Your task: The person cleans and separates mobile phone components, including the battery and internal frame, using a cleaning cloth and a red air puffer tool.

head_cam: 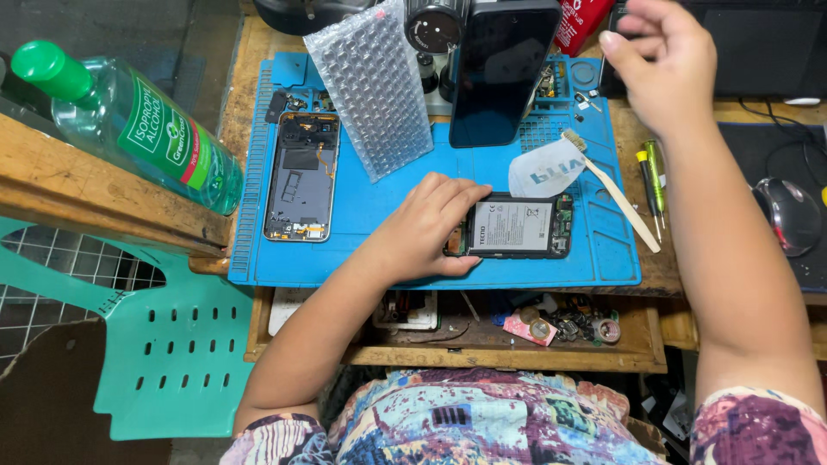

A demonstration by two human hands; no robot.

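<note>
on blue mat | 2 opened phones: left hand holds 1

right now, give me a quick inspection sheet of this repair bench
surface: blue work mat on a wooden bench
job's things: opened phone, back off and battery showing, flat on the mat
clutter: second stripped phone frame, bubble wrap, dark phone screen leaning upright, white brush, screwdrivers, green alcohol bottle, open drawer of small parts
grippers: left hand rests on the opened phone's left end, fingers on its edge; right hand raised at the mat's far right corner, holding nothing visible
cables: thin cables by a computer mouse at right
surroundings: green plastic chair at left
</note>
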